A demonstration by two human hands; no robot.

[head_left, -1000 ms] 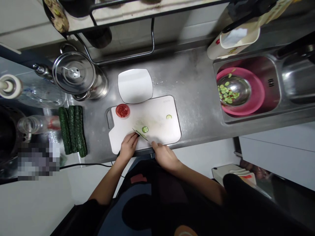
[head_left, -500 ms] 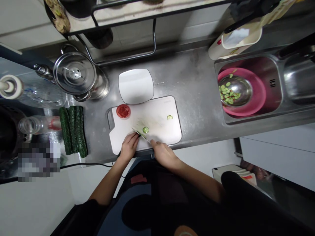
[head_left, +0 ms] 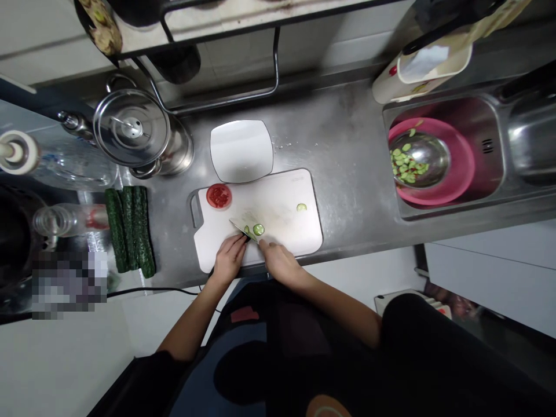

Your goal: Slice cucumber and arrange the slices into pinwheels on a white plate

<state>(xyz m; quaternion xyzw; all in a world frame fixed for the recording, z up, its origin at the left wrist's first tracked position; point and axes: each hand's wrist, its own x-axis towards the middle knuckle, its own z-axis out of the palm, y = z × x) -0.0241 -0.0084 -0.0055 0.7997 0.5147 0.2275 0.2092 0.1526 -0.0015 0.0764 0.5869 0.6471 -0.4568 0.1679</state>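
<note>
My right hand [head_left: 280, 263] grips a knife [head_left: 240, 227], its blade angled up and left over the white cutting board [head_left: 286, 191]. Closed fingers of my left hand [head_left: 229, 259] press a piece of cucumber [head_left: 251, 234] onto the board against the blade; most of that piece is hidden under the hand. Cucumber slices [head_left: 259, 229] lie just right of the blade, and another pale slice [head_left: 302, 207] rests near the board's right side. A small red dish [head_left: 219, 196] with chopped red pieces stands at the board's upper left.
A white square plate [head_left: 241, 152] stands behind the board. Whole cucumbers [head_left: 127, 231] lie to the left, beside a lidded steel pot [head_left: 132, 128]. In the sink [head_left: 489, 174] at right, a pink basin [head_left: 463, 162] holds a steel bowl [head_left: 436, 153] with green slices.
The knife and my right hand have shifted slightly left. A small cucumber slice now shows beside the blade. My left hand stays almost where it was.
</note>
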